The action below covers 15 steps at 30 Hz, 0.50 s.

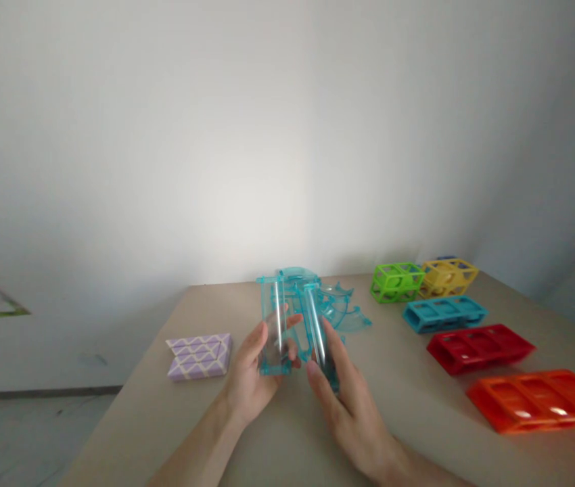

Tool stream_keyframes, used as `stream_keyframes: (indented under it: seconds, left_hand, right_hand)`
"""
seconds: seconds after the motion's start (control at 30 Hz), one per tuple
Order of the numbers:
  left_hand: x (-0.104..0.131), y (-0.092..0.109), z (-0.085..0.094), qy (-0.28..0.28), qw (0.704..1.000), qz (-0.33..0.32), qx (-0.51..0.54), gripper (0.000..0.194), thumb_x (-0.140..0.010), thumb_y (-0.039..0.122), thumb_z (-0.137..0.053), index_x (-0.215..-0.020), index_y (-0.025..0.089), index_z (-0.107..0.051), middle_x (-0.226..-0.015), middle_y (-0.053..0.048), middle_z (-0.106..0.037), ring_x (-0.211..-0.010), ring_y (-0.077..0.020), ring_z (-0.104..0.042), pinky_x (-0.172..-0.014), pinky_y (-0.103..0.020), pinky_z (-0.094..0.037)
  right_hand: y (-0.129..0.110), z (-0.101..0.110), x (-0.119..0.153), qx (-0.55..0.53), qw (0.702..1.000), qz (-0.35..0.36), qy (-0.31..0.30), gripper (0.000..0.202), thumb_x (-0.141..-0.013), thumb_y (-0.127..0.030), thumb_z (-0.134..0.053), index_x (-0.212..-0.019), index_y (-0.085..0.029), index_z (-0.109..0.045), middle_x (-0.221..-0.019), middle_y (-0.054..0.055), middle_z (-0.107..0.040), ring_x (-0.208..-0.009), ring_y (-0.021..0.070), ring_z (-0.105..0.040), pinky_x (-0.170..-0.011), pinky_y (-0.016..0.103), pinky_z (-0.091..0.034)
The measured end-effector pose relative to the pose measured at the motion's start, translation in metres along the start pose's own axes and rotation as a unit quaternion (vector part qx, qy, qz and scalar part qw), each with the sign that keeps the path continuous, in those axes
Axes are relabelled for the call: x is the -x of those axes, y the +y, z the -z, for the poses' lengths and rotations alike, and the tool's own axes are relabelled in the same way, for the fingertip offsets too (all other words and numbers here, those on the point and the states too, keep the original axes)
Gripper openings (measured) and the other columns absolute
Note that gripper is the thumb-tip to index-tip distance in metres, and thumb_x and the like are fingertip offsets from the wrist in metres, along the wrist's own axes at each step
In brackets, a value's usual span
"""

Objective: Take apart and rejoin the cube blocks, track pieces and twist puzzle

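Note:
My left hand [254, 368] is closed around a clear blue straight track piece [274, 325], which stands nearly upright with its connector ends at top and bottom. In my right hand [346, 406] is a second clear blue track piece [314, 318], tilted, with the thumb on its near side. The two pieces are side by side with a small gap, and I cannot tell whether they touch lower down. Just behind them lies a pile of clear blue curved track pieces [335, 304], partly hidden by my hands and the held pieces.
Left on the table [166, 439] is a lilac patterned folding block puzzle [199, 356]. Along the right side lie orange [541, 399], red [480, 346] and blue [444, 313] plastic frames. Green [398, 282] and yellow [448, 277] open frames stand near the wall [287, 135].

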<state>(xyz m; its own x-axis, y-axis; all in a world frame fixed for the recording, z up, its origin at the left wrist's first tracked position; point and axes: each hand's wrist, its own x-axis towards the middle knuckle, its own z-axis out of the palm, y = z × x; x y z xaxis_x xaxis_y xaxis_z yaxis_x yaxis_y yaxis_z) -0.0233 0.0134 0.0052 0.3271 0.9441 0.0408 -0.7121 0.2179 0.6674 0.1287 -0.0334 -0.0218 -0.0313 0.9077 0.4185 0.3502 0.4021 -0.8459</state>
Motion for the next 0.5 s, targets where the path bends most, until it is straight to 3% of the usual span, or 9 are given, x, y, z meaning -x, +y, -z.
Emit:
stream_keyframes:
  seconds: [0.1, 0.2, 0.33, 0.5]
  left_hand:
    - [0.001, -0.001, 0.000, 0.026, 0.999, -0.018, -0.006, 0.037, -0.083, 0.025, -0.065, -0.121, 0.023, -0.062, -0.113, -0.010, -0.069, -0.068, -0.0144, -0.063, -0.065, -0.032, -0.056]
    - [0.003, -0.003, -0.001, 0.036, 0.999, -0.024, -0.022, 0.037, -0.079, 0.017, -0.068, -0.115, 0.023, -0.062, -0.103, -0.007, -0.070, -0.072, -0.0143, -0.065, -0.069, -0.032, -0.057]
    - [0.002, -0.006, 0.000, 0.041, 0.998, -0.025, -0.045, 0.028, -0.080, 0.020, -0.070, -0.106, 0.022, -0.061, -0.092, -0.003, -0.068, -0.069, -0.0120, -0.063, -0.069, -0.029, -0.057]
    - [0.005, -0.005, -0.004, 0.003, 0.998, 0.001, -0.066, 0.016, -0.080, 0.026, -0.071, -0.088, 0.017, -0.061, -0.083, -0.003, -0.066, -0.066, -0.0110, -0.061, -0.062, -0.023, -0.052]
  right_hand:
    - [0.001, 0.006, -0.003, -0.038, 0.999, -0.001, 0.033, 0.044, -0.097, -0.036, -0.046, -0.138, -0.024, -0.037, -0.114, 0.008, -0.064, -0.100, 0.0210, -0.062, -0.088, 0.034, -0.050]
    - [-0.004, 0.009, -0.006, -0.072, 0.997, -0.005, 0.042, 0.020, -0.099, -0.037, -0.043, -0.101, -0.021, -0.055, -0.086, 0.003, -0.062, -0.075, 0.0162, -0.058, -0.071, 0.026, -0.048]
    - [-0.004, 0.005, -0.008, -0.095, 0.993, -0.050, 0.046, 0.037, -0.096, -0.045, -0.047, -0.069, -0.020, -0.050, -0.063, -0.002, -0.048, -0.058, 0.0122, -0.044, -0.055, 0.023, -0.038]
    - [-0.001, -0.002, -0.012, -0.248, 0.955, -0.162, 0.010, 0.047, -0.088, -0.061, -0.051, -0.068, -0.019, -0.052, -0.054, -0.003, -0.050, -0.046, 0.0114, -0.044, -0.045, 0.023, -0.036]
